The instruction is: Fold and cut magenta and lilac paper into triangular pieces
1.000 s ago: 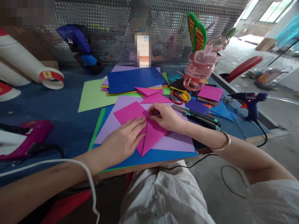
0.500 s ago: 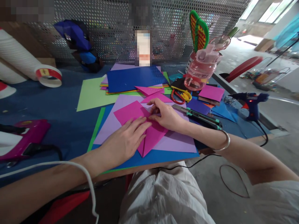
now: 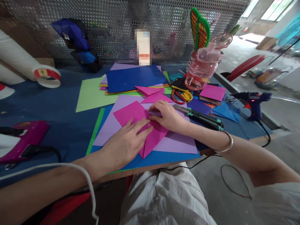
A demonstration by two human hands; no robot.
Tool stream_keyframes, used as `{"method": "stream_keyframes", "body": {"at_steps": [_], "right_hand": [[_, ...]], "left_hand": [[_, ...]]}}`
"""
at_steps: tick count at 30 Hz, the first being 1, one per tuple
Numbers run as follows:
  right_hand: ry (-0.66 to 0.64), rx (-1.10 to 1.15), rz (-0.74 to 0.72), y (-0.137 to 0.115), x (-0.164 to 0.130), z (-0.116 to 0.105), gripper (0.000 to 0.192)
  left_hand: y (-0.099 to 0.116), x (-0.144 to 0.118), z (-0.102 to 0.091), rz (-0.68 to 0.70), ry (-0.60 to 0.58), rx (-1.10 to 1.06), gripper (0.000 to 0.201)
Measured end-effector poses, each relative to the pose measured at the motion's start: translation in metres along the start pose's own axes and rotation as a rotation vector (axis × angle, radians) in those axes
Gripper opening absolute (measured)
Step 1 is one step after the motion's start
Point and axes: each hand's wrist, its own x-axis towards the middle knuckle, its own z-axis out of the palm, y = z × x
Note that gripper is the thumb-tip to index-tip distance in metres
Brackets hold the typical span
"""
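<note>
A magenta sheet of paper [image 3: 154, 137], folded with a crease down to its lower tip, lies on a lilac sheet [image 3: 178, 144] over a blue sheet [image 3: 189, 155]. Flat on its left part rests my left hand [image 3: 131, 136], fingers stretched out and pressing near the crease. My right hand [image 3: 167, 117] is closed, its thumb and fingertips pinching the paper's folded edge close to the left fingertips. Two folded pink pieces [image 3: 157, 98] sit just beyond. Right of my right hand is a utility knife [image 3: 201, 118] with its blade out.
Behind the work lie a blue paper stack [image 3: 136, 78] and red and yellow-handled scissors [image 3: 179, 97]. A pink bottle [image 3: 201, 70] stands back right, a glue gun [image 3: 254, 101] at the right edge. On the left are a magenta device [image 3: 32, 137], a white cable [image 3: 86, 172] and stacked paper cups [image 3: 18, 56].
My left fingers have slid slightly up and right along the magenta paper's crease. The right hand keeps nearly the same place, and the view has shifted a little.
</note>
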Motion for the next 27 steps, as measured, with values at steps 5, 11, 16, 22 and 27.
{"method": "stream_keyframes", "body": {"at_steps": [5,11,16,22,27], "right_hand": [[-0.017,-0.006,-0.020,-0.002,0.000,-0.002,0.010],[-0.030,0.005,-0.025,-0.002,-0.001,-0.003,0.011],[-0.048,-0.093,-0.022,-0.005,-0.005,-0.006,0.019],[-0.080,-0.310,0.010,-0.048,-0.015,-0.005,0.040],[-0.173,-0.448,0.006,-0.065,-0.023,0.006,0.033]], "left_hand": [[0.000,0.000,0.001,-0.002,0.011,-0.045,0.048],[-0.002,0.003,-0.003,-0.018,0.044,-0.088,0.068],[-0.006,0.007,-0.005,-0.044,0.035,-0.108,0.069],[-0.008,0.010,-0.001,-0.041,0.025,-0.069,0.065],[-0.008,0.009,0.000,-0.033,0.045,-0.097,0.066]]}}
